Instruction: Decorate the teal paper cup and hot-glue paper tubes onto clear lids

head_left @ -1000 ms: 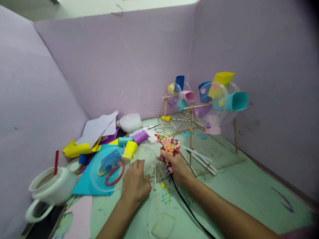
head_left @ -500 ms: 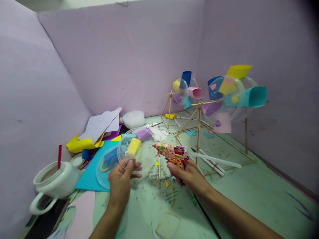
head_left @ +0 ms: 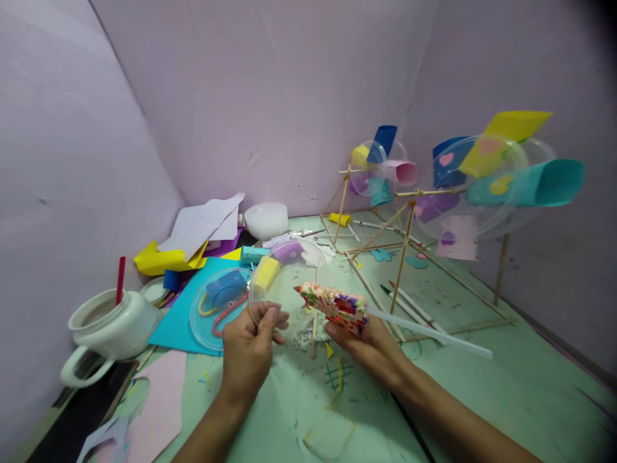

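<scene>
Your right hand [head_left: 359, 337] grips the glue gun [head_left: 335, 305]; left of the gun, your left hand [head_left: 250, 341] pinches a clear disc's rim [head_left: 252, 290].

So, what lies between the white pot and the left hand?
Between the pot and the left hand, the head view shows a blue sheet with a clear disc on it, and pink paper nearer the person.

From the wearer's head, the only view looks forward and down over both hands, left [head_left: 248, 344] and right [head_left: 369, 347], near enough to take in the tabletop [head_left: 511, 379] and, beyond it, the pale back wall [head_left: 289, 96].
</scene>
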The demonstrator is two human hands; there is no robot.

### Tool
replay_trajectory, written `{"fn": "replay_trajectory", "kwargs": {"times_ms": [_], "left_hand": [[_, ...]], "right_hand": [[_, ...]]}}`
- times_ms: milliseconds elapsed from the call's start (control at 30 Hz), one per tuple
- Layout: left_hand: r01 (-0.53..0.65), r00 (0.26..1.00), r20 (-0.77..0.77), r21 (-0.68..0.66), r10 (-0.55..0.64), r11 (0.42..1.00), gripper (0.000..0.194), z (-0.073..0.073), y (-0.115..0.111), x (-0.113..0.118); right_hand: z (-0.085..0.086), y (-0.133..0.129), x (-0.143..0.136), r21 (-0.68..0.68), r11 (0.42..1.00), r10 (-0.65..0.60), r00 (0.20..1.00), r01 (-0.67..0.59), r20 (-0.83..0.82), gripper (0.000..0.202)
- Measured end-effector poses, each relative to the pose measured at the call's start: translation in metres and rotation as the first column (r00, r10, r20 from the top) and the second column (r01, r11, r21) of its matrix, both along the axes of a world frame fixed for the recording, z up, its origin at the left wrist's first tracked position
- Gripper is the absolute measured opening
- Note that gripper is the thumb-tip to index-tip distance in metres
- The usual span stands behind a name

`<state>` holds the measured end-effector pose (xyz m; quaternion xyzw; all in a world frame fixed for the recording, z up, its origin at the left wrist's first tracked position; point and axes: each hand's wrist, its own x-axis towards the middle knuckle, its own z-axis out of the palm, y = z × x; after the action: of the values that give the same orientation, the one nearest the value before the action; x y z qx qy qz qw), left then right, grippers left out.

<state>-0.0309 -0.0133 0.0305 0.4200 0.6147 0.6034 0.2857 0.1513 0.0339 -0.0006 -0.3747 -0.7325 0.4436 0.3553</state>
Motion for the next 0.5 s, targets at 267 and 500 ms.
{"fn": "replay_trajectory", "kwargs": {"times_ms": [267,500], "left_hand": [[0.074,0.953,-0.302,0.129,-0.032,0.989,0.016,-0.008,-0.002,-0.003],[0.414,0.501,-0.852,0.393,0.155,0.821,0.029,-0.018,0.004,-0.025]], "right_hand": [[0.005,-0.003,-0.001,0.180,0.982,-0.073,0.993,0.055,0.093,0.038],[0.016,0.000,-0.001,-0.676,0.684,-0.002,0.926,-0.273,-0.377,0.037]]}}
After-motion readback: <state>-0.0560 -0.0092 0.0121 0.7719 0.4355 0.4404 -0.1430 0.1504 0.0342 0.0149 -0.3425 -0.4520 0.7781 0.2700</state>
